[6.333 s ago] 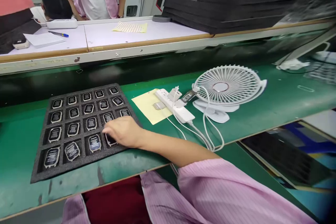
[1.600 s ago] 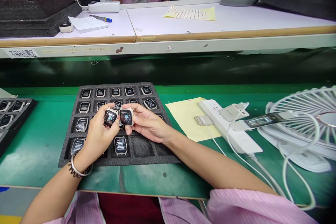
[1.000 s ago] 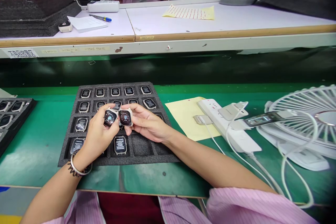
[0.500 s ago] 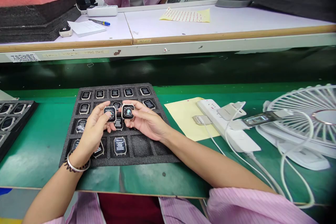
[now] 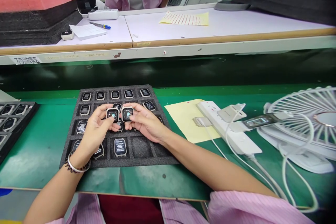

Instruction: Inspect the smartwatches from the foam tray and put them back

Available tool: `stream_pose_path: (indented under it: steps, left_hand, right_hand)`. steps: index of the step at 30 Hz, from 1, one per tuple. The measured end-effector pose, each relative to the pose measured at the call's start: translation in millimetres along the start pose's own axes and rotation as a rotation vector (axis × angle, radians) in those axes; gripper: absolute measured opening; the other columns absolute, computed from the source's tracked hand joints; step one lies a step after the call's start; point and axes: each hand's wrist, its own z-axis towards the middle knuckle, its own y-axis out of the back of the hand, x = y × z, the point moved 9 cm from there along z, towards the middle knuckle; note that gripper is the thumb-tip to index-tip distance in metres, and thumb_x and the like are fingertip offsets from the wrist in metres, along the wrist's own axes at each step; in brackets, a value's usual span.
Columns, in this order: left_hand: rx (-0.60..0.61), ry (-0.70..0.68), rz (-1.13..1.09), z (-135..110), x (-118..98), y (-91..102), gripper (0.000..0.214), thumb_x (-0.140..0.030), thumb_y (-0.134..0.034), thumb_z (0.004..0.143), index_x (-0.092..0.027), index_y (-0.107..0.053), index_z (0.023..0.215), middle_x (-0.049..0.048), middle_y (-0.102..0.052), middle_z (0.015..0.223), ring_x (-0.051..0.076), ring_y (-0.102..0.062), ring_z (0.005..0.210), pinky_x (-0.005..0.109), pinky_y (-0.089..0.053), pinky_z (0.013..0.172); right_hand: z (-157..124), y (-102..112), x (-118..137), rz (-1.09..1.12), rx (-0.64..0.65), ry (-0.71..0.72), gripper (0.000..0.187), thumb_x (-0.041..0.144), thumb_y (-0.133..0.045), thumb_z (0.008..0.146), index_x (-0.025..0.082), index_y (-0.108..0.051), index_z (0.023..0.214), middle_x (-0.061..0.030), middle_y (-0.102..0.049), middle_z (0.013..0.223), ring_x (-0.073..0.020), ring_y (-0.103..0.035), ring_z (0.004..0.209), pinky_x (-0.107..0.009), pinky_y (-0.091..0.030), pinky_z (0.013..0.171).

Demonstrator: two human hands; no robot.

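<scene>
A black foam tray (image 5: 145, 154) with square pockets lies on the green bench, and several strapless watch bodies with lit screens sit in it. My left hand (image 5: 93, 133) pinches one watch body (image 5: 112, 114) above the tray's middle. Right beside it, my right hand (image 5: 147, 124) grips a second watch body (image 5: 127, 113). Both screens face up and glow, almost touching each other. One more watch (image 5: 120, 147) rests in the front row, with bare pockets to its right.
A second tray of watches (image 5: 10, 122) sits at the left edge. To the right lie a yellow sheet (image 5: 183, 119), a white power strip (image 5: 231, 129) with cables, and a white fan (image 5: 307, 119). A person in pink stands behind the raised white shelf (image 5: 183, 36).
Over the last second both hands have held the two watches side by side, lifting and tilting them slightly toward the tray's middle; earlier only my right hand reached into the tray.
</scene>
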Motion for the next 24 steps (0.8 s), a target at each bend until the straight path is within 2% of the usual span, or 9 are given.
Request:
stream_pose_path:
  steps: [10, 17, 24]
  left_hand:
    - [0.022, -0.01, 0.034, 0.0, 1.3, -2.2, 0.039, -0.024, -0.069, 0.073, -0.018, -0.053, 0.108, 0.0006, -0.066, 0.096, 0.012, -0.071, 0.06, 0.027, -0.062, 0.063]
    - [0.033, -0.008, 0.033, 0.1, 1.8, -2.8, 0.039, -0.024, -0.069, 0.074, -0.018, -0.052, 0.109, 0.0005, -0.066, 0.097, 0.012, -0.072, 0.06, 0.026, -0.063, 0.062]
    - [0.024, -0.026, 0.04, 1.5, 2.4, -1.8, 0.04, -0.027, -0.073, 0.074, -0.019, -0.053, 0.107, 0.0015, -0.065, 0.099, 0.011, -0.07, 0.058, 0.027, -0.063, 0.061]
  right_hand:
    - [1.0, -0.7, -0.1, -0.04, 0.01, 0.009, 0.041, 0.027, -0.08, 0.078, 0.021, -0.061, 0.113, 0.0009, -0.069, 0.088, -0.0131, -0.066, 0.063, -0.026, -0.051, 0.062]
    - [0.7, -1.7, 0.7, -0.068, 0.016, 0.028, 0.04, 0.03, -0.08, 0.08, 0.021, -0.06, 0.114, 0.002, -0.066, 0.084, -0.0121, -0.065, 0.062, -0.026, -0.05, 0.06]
    - [-0.3, -4.2, 2.9, -0.093, 0.025, 0.042, 0.043, 0.026, -0.08, 0.077, 0.021, -0.059, 0.115, 0.0021, -0.066, 0.085, -0.0124, -0.064, 0.063, -0.026, -0.049, 0.059]
